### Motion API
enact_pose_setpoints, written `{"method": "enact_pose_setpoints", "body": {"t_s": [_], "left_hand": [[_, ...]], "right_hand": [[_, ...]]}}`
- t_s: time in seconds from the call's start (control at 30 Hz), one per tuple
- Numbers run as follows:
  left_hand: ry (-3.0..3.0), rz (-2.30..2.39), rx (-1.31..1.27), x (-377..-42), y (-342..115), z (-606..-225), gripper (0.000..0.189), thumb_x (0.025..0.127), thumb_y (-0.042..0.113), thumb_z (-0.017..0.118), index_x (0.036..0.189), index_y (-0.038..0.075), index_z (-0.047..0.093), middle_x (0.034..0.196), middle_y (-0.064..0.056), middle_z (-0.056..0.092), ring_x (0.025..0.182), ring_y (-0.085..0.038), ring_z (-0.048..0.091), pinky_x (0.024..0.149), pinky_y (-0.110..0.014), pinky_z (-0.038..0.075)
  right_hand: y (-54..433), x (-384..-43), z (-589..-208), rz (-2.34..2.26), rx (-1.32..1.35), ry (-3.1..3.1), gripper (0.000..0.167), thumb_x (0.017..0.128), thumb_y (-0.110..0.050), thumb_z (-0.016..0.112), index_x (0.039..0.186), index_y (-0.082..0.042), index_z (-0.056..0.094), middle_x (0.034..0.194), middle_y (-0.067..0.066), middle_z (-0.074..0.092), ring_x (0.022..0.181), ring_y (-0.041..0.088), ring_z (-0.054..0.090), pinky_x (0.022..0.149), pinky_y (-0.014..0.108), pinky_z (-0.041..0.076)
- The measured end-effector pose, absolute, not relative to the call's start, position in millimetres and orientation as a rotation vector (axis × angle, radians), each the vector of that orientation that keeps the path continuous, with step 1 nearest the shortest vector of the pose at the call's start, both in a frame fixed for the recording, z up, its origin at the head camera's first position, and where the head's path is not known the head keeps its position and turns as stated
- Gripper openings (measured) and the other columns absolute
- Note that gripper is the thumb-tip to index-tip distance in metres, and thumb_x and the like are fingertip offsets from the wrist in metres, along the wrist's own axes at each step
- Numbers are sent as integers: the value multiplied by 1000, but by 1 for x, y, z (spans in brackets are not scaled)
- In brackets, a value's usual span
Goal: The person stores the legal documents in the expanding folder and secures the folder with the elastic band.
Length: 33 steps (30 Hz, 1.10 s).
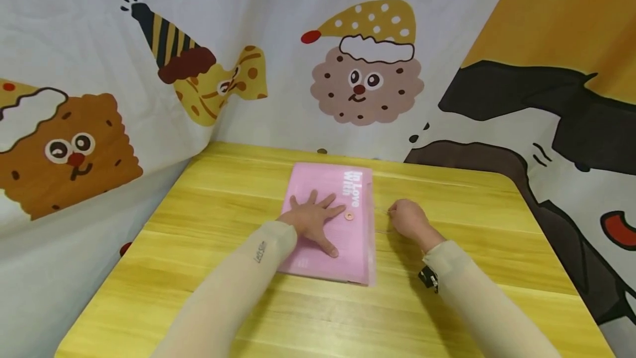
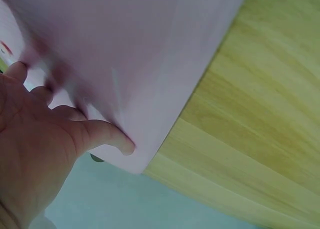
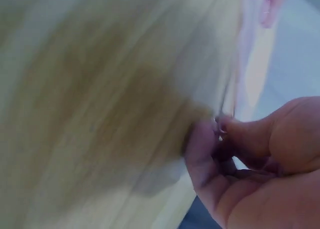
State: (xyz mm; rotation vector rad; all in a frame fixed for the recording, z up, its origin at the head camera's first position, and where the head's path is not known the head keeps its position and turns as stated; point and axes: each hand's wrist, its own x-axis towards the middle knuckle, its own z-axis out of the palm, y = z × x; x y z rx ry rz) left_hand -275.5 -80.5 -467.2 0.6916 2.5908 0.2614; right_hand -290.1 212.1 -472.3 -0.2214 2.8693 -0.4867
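Observation:
A pink document folder [image 1: 318, 178] with white lettering and a small round button [image 1: 349, 216] lies flat on the table. My left hand [image 1: 313, 220] is spread on its cover, fingers apart; in the left wrist view that hand [image 2: 45, 134] touches the pink folder [image 2: 125, 39] with its fingertips. To the right of the folder, my right hand [image 1: 409, 220] pinches a thin pale string [image 1: 381, 231] that stretches from the folder's right edge. Up close in the right wrist view, thumb and forefinger of my right hand [image 3: 250, 164] meet on the string, blurred there.
The yellow wood-grain table [image 1: 228, 192] extends around the folder on all sides. Behind it hangs a white cloth [image 1: 268, 4] printed with cartoon biscuits, which also drapes down the left side. A dark object [image 1: 428, 279] is at my right wrist.

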Motion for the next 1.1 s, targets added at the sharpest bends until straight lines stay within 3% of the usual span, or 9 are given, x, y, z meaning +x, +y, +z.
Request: {"method": "enact_pose_setpoints", "body": {"t_s": [0.1, 0.17, 0.27, 0.37, 0.5, 0.6, 0.73, 0.9, 1.1], "left_hand": [[2597, 255, 678, -275, -82, -466, 127, 70, 80, 83, 171, 45, 15, 182, 5, -4, 166, -47, -7, 117, -88, 1], [2604, 253, 662, -275, -82, -466, 127, 69, 79, 84, 171, 45, 16, 182, 5, -3, 166, -46, -7, 118, -88, 1], [2603, 237, 659, -275, -81, -468, 127, 69, 80, 83, 171, 45, 15, 182, 6, -4, 166, -46, -7, 119, -87, 2], [2594, 237, 669, -275, -79, -471, 127, 69, 81, 82, 171, 46, 13, 182, 6, -5, 166, -46, -8, 119, -87, 2], [2595, 239, 668, -274, -78, -472, 128, 69, 81, 82, 171, 46, 13, 182, 7, -5, 166, -45, -8, 119, -87, 1], [2604, 231, 654, -274, -78, -471, 129, 68, 81, 84, 171, 46, 14, 182, 7, -4, 166, -45, -8, 119, -87, 1], [2623, 254, 652, -274, -78, -471, 128, 67, 79, 85, 170, 46, 18, 182, 7, -2, 166, -45, -6, 118, -87, 0], [2636, 313, 681, -275, -75, -475, 126, 65, 78, 87, 169, 45, 24, 182, 5, 3, 166, -46, -4, 117, -88, 0], [2650, 288, 668, -276, -75, -477, 126, 64, 80, 86, 169, 47, 23, 182, 7, 3, 167, -44, -3, 118, -88, 2]], "right_hand": [[212, -285, -467, -763, -180, 2721, 33, 112, -10, 44, 119, 9, 71, 114, 23, 75, 86, 25, 65, 78, 39, 55], [211, -285, -465, -1057, -103, 2524, 33, 114, -15, 44, 122, 8, 67, 105, 16, 74, 83, 18, 63, 75, 33, 55], [215, -285, -466, -1504, 67, 2087, 33, 114, -19, 45, 123, 6, 63, 89, 5, 72, 81, 14, 67, 78, 30, 59], [226, -283, -471, -1781, 159, 1714, 30, 115, -21, 45, 123, 0, 66, 86, -2, 75, 83, 13, 73, 86, 32, 63], [241, -274, -481, -1889, 89, 1527, 29, 115, -15, 42, 127, -2, 66, 98, 2, 79, 90, 14, 77, 91, 32, 64], [246, -268, -489, -1828, 1, 1619, 30, 112, -10, 50, 137, 1, 63, 109, 5, 80, 91, 12, 77, 88, 30, 64], [240, -264, -493, -1723, -77, 1788, 44, 105, -13, 67, 144, 6, 60, 112, 6, 81, 91, 12, 77, 83, 29, 65], [228, -261, -486, -1620, -159, 2046, 46, 97, -17, 79, 136, 5, 68, 109, 10, 83, 89, 17, 78, 74, 30, 64], [218, -254, -476, -1496, -256, 2253, 38, 96, -17, 81, 128, 3, 75, 108, 16, 82, 80, 17, 74, 69, 33, 64]]}}
